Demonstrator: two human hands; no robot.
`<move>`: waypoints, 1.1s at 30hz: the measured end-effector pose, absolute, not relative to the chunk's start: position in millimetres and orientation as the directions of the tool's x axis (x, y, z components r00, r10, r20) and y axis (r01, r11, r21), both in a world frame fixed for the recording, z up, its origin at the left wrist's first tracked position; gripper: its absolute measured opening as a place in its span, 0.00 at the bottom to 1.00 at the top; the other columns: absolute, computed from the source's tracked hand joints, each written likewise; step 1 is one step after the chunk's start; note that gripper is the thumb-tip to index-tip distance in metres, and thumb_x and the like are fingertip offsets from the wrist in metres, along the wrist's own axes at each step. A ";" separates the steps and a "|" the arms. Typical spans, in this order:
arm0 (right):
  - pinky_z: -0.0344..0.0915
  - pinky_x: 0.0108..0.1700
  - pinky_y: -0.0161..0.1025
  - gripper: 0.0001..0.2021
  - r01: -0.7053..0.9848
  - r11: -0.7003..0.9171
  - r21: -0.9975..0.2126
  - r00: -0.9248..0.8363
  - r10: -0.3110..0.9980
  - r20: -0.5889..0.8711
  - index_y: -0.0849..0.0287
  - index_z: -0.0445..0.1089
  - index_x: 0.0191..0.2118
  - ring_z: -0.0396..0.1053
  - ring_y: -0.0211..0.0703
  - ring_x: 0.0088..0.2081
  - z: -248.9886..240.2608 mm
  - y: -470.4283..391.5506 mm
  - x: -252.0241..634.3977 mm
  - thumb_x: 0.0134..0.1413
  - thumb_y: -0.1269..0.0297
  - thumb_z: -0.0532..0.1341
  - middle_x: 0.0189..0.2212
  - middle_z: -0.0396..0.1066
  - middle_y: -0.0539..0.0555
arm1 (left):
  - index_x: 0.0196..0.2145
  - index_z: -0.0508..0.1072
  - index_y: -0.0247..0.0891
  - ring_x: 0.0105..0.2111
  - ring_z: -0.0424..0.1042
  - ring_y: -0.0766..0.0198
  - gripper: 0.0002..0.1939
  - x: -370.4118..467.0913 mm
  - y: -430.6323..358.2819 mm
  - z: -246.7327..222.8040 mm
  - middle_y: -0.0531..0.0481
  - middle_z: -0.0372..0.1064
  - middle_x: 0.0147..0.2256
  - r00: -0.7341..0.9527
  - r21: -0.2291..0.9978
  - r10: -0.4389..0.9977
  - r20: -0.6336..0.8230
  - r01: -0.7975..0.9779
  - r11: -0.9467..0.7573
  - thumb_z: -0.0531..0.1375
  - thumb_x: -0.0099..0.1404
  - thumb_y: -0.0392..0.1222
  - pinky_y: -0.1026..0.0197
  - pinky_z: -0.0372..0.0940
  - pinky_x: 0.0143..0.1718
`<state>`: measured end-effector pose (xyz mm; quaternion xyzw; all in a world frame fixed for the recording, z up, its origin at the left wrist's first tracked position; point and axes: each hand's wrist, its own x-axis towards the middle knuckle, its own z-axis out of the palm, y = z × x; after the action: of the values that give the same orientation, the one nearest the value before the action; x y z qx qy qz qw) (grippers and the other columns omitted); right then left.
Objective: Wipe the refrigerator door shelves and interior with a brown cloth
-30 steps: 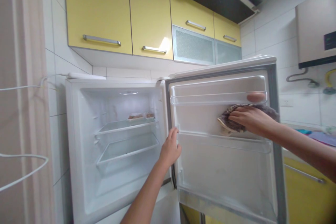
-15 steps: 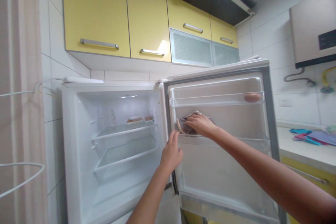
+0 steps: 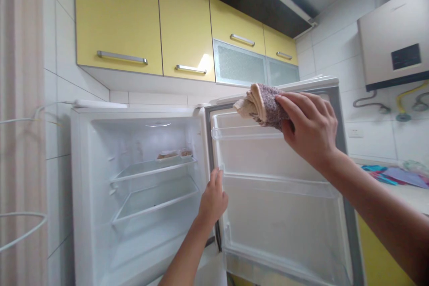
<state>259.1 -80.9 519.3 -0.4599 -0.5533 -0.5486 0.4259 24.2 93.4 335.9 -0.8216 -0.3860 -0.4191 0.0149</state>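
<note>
A folded cloth (image 3: 268, 105), mottled brown-purple with a cream edge, is pinched in my right hand (image 3: 310, 125). That hand holds it up in front of the upper part of the open fridge door (image 3: 268, 156), covering part of the clear top door shelf (image 3: 231, 133). My left hand (image 3: 213, 196) is at the hinge side of the door, its fingers bent at the left end of the middle door shelf (image 3: 278, 183) and its thumb to the right. The exact grip of its fingertips is partly hidden.
Left of the door is the fridge compartment (image 3: 100, 241) with glass shelves (image 3: 157, 201) and small food packs (image 3: 167, 155). Yellow cabinets (image 3: 117, 18) hang above. At right are a water heater (image 3: 395, 35) and a counter with coloured cloths (image 3: 395, 175).
My right hand has lifted the cloth from just above the middle door shelf, up and toward me. My left hand has stayed by the hinge side. The view has shifted slightly.
</note>
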 end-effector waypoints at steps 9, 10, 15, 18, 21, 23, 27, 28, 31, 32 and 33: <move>0.66 0.46 0.50 0.25 0.962 -0.066 0.265 -0.131 0.739 0.660 0.58 0.71 0.49 0.74 0.59 0.48 562.6 -10.6 248.9 0.66 0.47 0.45 0.49 0.77 0.65 | 0.68 0.48 0.33 0.70 0.53 0.48 0.39 23.6 99.0 339.8 0.34 0.41 0.72 0.399 0.274 0.637 0.660 0.661 -0.698 0.52 0.59 0.29 0.47 0.59 0.67; 0.67 0.46 0.49 0.26 0.966 -0.045 0.253 -0.131 0.762 0.635 0.58 0.71 0.49 0.75 0.58 0.48 567.5 -4.7 243.8 0.66 0.46 0.45 0.49 0.77 0.65 | 0.68 0.47 0.31 0.70 0.53 0.47 0.39 24.2 98.0 341.8 0.33 0.42 0.71 0.412 0.258 0.637 0.652 0.670 -0.696 0.52 0.59 0.30 0.47 0.59 0.67; 0.67 0.50 0.49 0.28 0.975 0.046 0.216 -0.165 0.803 0.572 0.57 0.72 0.51 0.73 0.57 0.52 581.5 20.9 218.7 0.67 0.45 0.43 0.54 0.75 0.65 | 0.62 0.63 0.38 0.56 0.72 0.45 0.29 28.5 73.3 373.1 0.35 0.57 0.67 0.381 0.150 0.647 0.660 0.778 -0.610 0.53 0.62 0.32 0.43 0.70 0.55; 0.67 0.50 0.50 0.29 0.975 0.078 0.207 -0.186 0.797 0.575 0.58 0.72 0.52 0.73 0.58 0.52 580.8 27.4 217.2 0.67 0.46 0.42 0.54 0.75 0.65 | 0.50 0.72 0.42 0.53 0.72 0.52 0.18 38.8 48.9 419.0 0.42 0.73 0.52 0.237 0.119 0.405 0.883 0.722 -0.682 0.49 0.68 0.35 0.46 0.67 0.58; 0.66 0.48 0.45 0.26 0.971 0.112 0.211 -0.219 0.773 0.596 0.56 0.72 0.52 0.74 0.54 0.51 577.8 24.2 230.3 0.68 0.50 0.41 0.52 0.76 0.61 | 0.60 0.64 0.38 0.63 0.62 0.52 0.23 59.8 37.7 477.7 0.39 0.67 0.59 0.302 -0.096 0.108 0.947 0.589 -0.802 0.51 0.68 0.40 0.47 0.56 0.66; 0.65 0.46 0.41 0.23 0.969 0.128 0.211 -0.232 0.760 0.607 0.54 0.71 0.53 0.74 0.50 0.49 576.3 18.1 243.1 0.68 0.53 0.43 0.52 0.77 0.59 | 0.65 0.56 0.40 0.65 0.59 0.51 0.30 77.5 41.8 512.3 0.39 0.63 0.63 0.441 -0.156 0.128 0.888 0.553 -0.819 0.55 0.68 0.45 0.45 0.54 0.67; 0.65 0.43 0.40 0.20 0.970 0.107 0.220 -0.225 0.744 0.629 0.55 0.72 0.50 0.75 0.51 0.45 572.1 -0.7 271.4 0.66 0.55 0.48 0.48 0.78 0.59 | 0.68 0.51 0.37 0.62 0.63 0.47 0.39 109.3 55.3 546.8 0.35 0.63 0.62 0.687 -0.299 0.238 0.687 0.566 -0.768 0.57 0.67 0.57 0.45 0.56 0.63; 0.65 0.42 0.40 0.19 0.969 0.105 0.224 -0.226 0.738 0.636 0.55 0.73 0.50 0.75 0.51 0.45 570.0 -6.5 279.6 0.66 0.55 0.49 0.48 0.78 0.58 | 0.67 0.51 0.36 0.60 0.65 0.45 0.41 115.4 55.1 548.3 0.33 0.65 0.60 0.706 -0.350 0.260 0.658 0.593 -0.725 0.58 0.65 0.60 0.45 0.56 0.62; 0.67 0.45 0.42 0.20 0.974 0.077 0.212 -0.206 0.689 0.695 0.53 0.71 0.55 0.75 0.52 0.48 559.8 -24.3 310.1 0.65 0.54 0.51 0.50 0.78 0.58 | 0.67 0.52 0.33 0.55 0.68 0.38 0.53 130.5 44.9 544.3 0.27 0.68 0.54 0.681 -0.438 0.331 0.654 0.697 -0.568 0.61 0.57 0.70 0.44 0.58 0.57; 0.68 0.47 0.43 0.21 0.977 0.059 0.206 -0.192 0.663 0.723 0.54 0.70 0.57 0.75 0.52 0.49 555.4 -29.7 322.3 0.65 0.54 0.51 0.52 0.77 0.59 | 0.68 0.51 0.33 0.53 0.69 0.37 0.56 134.9 40.5 542.0 0.26 0.68 0.53 0.665 -0.447 0.350 0.660 0.722 -0.528 0.63 0.54 0.71 0.43 0.58 0.56; 0.68 0.48 0.45 0.21 0.979 0.041 0.202 -0.182 0.634 0.752 0.55 0.69 0.58 0.74 0.53 0.50 550.7 -34.7 335.2 0.65 0.54 0.51 0.53 0.76 0.59 | 0.68 0.50 0.34 0.53 0.69 0.36 0.57 138.8 36.9 540.0 0.26 0.67 0.53 0.653 -0.451 0.362 0.666 0.738 -0.502 0.64 0.53 0.71 0.42 0.59 0.55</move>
<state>335.2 -34.7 550.7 -0.5926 -0.6803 -0.3580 0.2406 138.8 36.9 540.0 -0.8290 -0.3317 -0.2524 0.3729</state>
